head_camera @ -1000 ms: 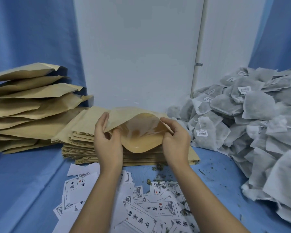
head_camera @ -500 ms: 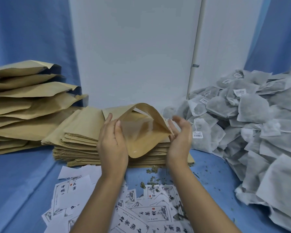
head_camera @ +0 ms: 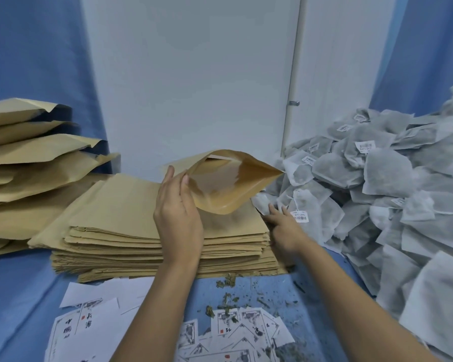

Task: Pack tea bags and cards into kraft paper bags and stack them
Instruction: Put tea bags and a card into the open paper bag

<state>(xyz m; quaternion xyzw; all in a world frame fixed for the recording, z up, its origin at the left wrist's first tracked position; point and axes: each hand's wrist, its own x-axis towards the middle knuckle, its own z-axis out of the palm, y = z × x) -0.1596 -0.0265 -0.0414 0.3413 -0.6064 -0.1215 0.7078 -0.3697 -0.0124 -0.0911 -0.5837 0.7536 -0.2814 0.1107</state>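
Note:
My left hand (head_camera: 177,212) holds a kraft paper bag (head_camera: 228,184) by its left edge, mouth spread wide and facing me, above a flat stack of empty kraft bags (head_camera: 120,220). My right hand (head_camera: 283,228) is off the bag and reaches right, fingers apart, its fingertips touching a white tea bag (head_camera: 262,203) at the foot of the tea bag pile (head_camera: 382,194). Printed cards (head_camera: 236,333) lie scattered on the blue cloth in front of me.
A tall heap of filled kraft bags (head_camera: 32,165) rises at the left. Loose tea leaf crumbs (head_camera: 228,299) litter the cloth between cards and stack. A white wall panel (head_camera: 194,74) and blue curtains close off the back.
My right hand let go of the bag's right edge and moved down and right to the tea bag pile. My left hand kept the open bag and lifted it slightly.

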